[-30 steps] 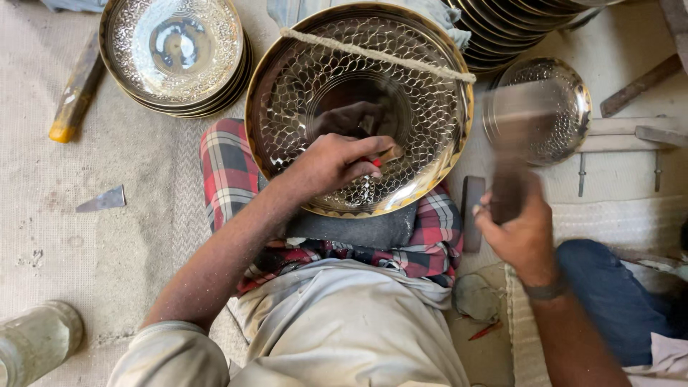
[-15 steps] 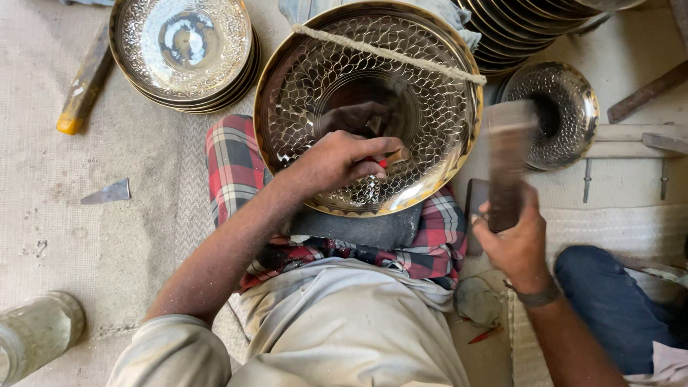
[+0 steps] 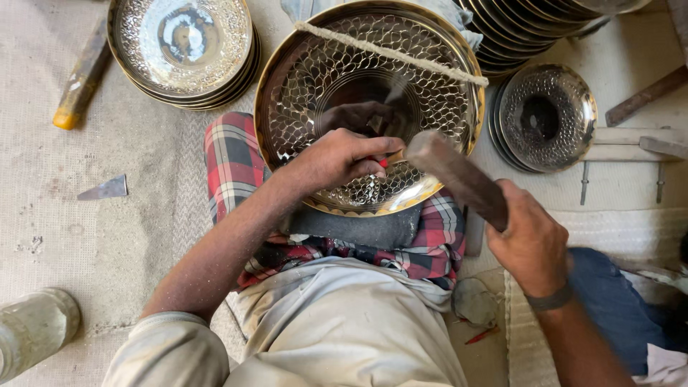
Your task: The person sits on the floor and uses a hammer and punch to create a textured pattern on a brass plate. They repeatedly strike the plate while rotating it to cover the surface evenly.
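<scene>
The big brass plate (image 3: pixel 344 86) with its punched fish-scale pattern rests tilted on the person's lap, its lower rim on a dark pad (image 3: pixel 358 226) over the red checked cloth (image 3: pixel 233 161). A twisted cord (image 3: pixel 390 51) runs across the plate's upper part, from rim to rim.

The left hand (image 3: pixel 337 159) lies inside the plate near its lower rim, fingers curled shut around a small punch (image 3: pixel 390 159) with a red mark; the punch tip itself is hidden by the fingers. The right hand (image 3: pixel 530 244) sits off the plate's lower right edge, closed firmly on the handle of a wooden-looking mallet (image 3: pixel 455 175), whose blunt head is at the punch's end, just over the plate's lower right rim.

Above and left of the plate stands a stack of finished embossed plates (image 3: pixel 183 50), close to its rim but apart. To the plate's right lies a smaller dimpled dish (image 3: pixel 548 115), nearly at the rim, and above that a leaning row of dark plates (image 3: pixel 523 29). Far left of the plate lie a yellow-ended tool (image 3: pixel 79 79) and a small metal shard (image 3: pixel 104 189) on the woven mat (image 3: pixel 107 236), which has open ground left of the lap. A dusty jar (image 3: pixel 32 330) sits at the lower left corner.
</scene>
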